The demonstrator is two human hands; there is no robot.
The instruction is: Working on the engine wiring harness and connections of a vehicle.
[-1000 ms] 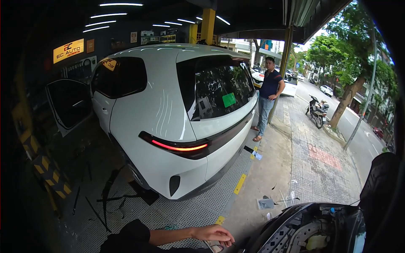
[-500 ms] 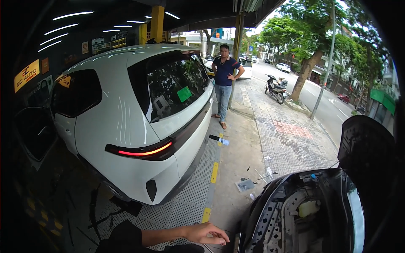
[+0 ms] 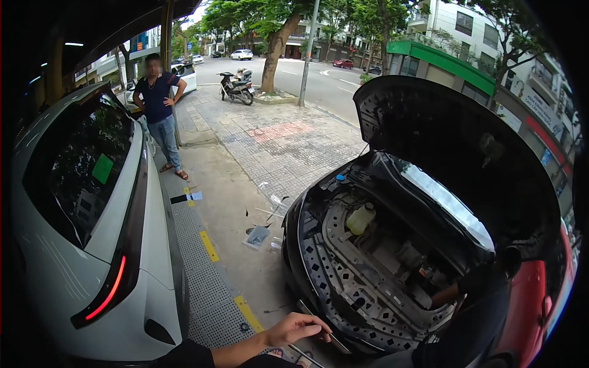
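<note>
A dark car fills the lower right, its hood raised over the exposed engine bay. A white car stands on the left, rear toward the walkway, its tail light glowing red. Beyond it a person stands, one hand on a hip. A co-worker leans over the dark car, one arm reaching into the bay. A motorbike is parked near a tree. The left hand hovers at the dark car's front corner, fingers loosely curled; I cannot tell whether they pinch the thin grey cord just below. A pale yellow-green tank sits in the bay.
</note>
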